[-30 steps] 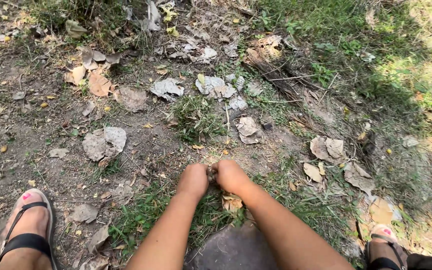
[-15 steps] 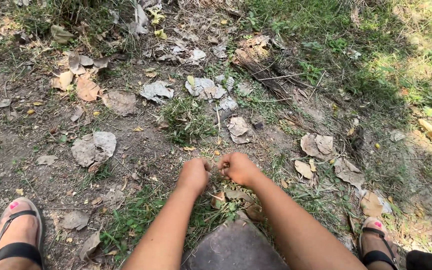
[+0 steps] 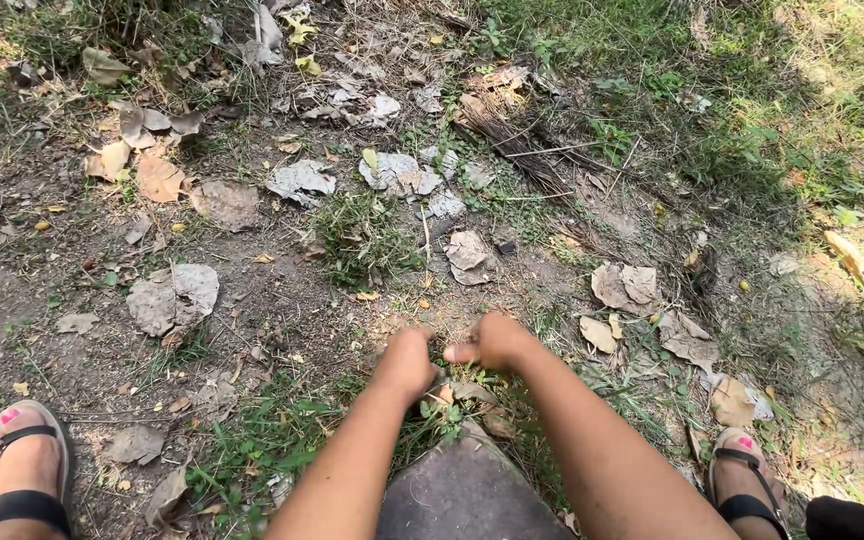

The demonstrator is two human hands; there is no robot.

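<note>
Hands: your left hand (image 3: 407, 362) and right hand (image 3: 492, 342) are curled shut, side by side.
Grip: possibly pinching grass (image 3: 442, 410); you cannot tell.
Below: grey stone (image 3: 467, 490), just under your wrists.

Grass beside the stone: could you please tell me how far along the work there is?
Done: nothing clearly; no gathered pile shows. In hand: left hand and right hand, fists closed, low over the grass by the stone. Left: grass and dry leaves cover the ground around.
</note>
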